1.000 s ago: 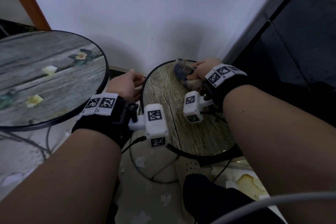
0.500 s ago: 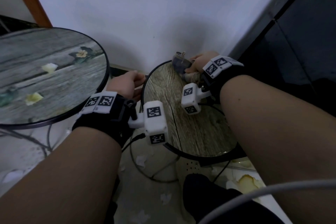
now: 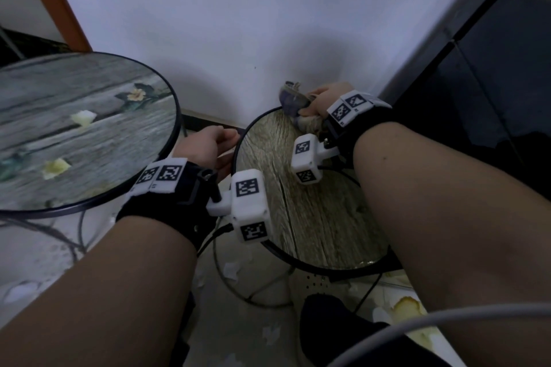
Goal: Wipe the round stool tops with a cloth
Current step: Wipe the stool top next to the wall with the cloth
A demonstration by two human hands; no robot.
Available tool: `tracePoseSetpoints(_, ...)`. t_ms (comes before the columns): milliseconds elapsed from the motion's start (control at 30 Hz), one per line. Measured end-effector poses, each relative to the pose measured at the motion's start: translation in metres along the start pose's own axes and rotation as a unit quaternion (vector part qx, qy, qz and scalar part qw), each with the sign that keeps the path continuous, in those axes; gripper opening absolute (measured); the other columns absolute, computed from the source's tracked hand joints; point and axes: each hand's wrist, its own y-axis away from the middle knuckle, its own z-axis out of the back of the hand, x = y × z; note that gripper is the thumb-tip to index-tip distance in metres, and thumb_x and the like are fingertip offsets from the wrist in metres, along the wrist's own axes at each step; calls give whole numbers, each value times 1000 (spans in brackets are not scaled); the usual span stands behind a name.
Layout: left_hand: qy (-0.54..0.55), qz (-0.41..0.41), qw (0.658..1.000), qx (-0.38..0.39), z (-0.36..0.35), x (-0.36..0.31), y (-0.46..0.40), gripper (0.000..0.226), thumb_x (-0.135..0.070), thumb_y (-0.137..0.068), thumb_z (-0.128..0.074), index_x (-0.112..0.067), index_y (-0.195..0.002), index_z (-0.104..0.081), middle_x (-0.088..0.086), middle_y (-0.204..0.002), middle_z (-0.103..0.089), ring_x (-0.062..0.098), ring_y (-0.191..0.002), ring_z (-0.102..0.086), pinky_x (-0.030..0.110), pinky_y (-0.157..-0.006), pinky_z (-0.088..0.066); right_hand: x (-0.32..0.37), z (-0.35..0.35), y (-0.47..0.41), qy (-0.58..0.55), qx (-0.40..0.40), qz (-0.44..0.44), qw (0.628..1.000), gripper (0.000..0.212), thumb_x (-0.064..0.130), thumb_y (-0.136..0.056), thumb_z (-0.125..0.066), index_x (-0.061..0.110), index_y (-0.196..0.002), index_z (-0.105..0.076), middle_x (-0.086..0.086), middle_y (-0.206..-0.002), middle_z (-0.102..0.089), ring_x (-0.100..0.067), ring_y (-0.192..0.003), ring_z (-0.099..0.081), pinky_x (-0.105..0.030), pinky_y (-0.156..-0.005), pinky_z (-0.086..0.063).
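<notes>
Two round stools stand before a white wall. The small stool top has a brown wood-grain print and a black rim. My right hand grips a bunched bluish-grey cloth at this stool's far edge, close to the wall. My left hand curls its fingers round the small stool's left rim. The larger stool top to the left shows grey planks with a flower print and pale petals.
A white wall rises right behind the stools. A dark glass cabinet stands at the right. Black wire stool legs cross a floor littered with paper scraps. A grey cable runs across the lower right.
My right hand has pushed the cloth away from me to the small stool's far rim near the wall. My left hand has kept its hold on the rim.
</notes>
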Motion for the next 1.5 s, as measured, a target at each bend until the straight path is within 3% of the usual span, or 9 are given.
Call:
tracePoseSetpoints(33,0,1,1000,-3,1,0,-1,29,-26,-96,-42,-14,-77,-60,-4,-79,-66,15,-73,-59,29,-72,-48,1,-1,-1,-20,-3,0,1000,41,34,-91,-59,20,-130,-55,-1,-135,-54,-20,-122,-53,-15,-87,-47)
tracePoseSetpoints(100,-3,3,1000,-4,3,0,-5,32,-31,-97,-40,-14,-78,-59,-3,-80,-67,16,-76,-60,30,-74,-48,-1,-4,-5,-86,3,-19,996,43,24,-86,-67,18,-128,-56,0,-133,-55,-19,-120,-54,-1,-58,-46)
tracePoseSetpoints(167,-6,9,1000,-3,4,-1,-8,34,-34,-98,-39,-15,-78,-59,-2,-83,-68,18,-78,-61,32,-78,-48,-5,-4,-4,-88,5,-40,995,48,16,-79,-74,18,-125,-58,0,-130,-58,-18,-117,-57,-1,-36,-37)
tracePoseSetpoints(267,-12,10,1000,0,4,-3,-9,36,-37,-98,-38,-14,-79,-59,-1,-87,-68,20,-80,-61,31,-72,-49,-10,-4,-10,-124,3,-48,991,48,17,-78,-75,19,-123,-60,-1,-128,-59,-19,-116,-57,-11,-50,-44)
tracePoseSetpoints(433,-27,4,1000,6,1,-8,-9,35,-38,-97,-40,-14,-79,-58,1,-85,-66,22,-71,-59,31,-62,-46,-18,7,-8,9,-19,3,1000,40,29,-84,-68,13,-120,-64,-6,-126,-61,-25,-114,-58,-29,-90,-48)
tracePoseSetpoints(733,-29,2,1000,6,-2,-9,-9,32,-37,-96,-42,-14,-79,-58,0,-83,-66,21,-68,-59,30,-64,-47,-24,14,4,49,16,32,998,45,27,-84,-68,20,-127,-60,-5,-124,-63,-24,-108,-60,-29,-90,-47)
tracePoseSetpoints(967,-19,0,1000,1,-5,-7,-8,32,-36,-96,-43,-14,-77,-56,0,-83,-65,21,-69,-58,30,-62,-47,-21,14,4,-50,70,4,996,48,43,-76,-74,32,-121,-63,7,-92,-65,-15,-89,-61,-23,-75,-40)
tracePoseSetpoints(1233,-22,0,1000,4,-5,-7,-8,33,-36,-96,-42,-14,-77,-56,0,-83,-64,20,-67,-58,30,-62,-47,-21,10,6,-62,48,-7,997,58,17,-77,-76,21,-131,-56,-2,-119,-63,-12,-94,-53,-21,-79,-39)
tracePoseSetpoints(1500,-36,-11,999,18,-6,-7,-8,34,-36,-97,-42,-14,-74,-56,0,-82,-64,19,-68,-58,29,-63,-46,-21,6,11,-27,32,-24,999,47,19,-82,-73,18,-127,-61,-5,-122,-64,-22,-111,-59,-27,-89,-46)
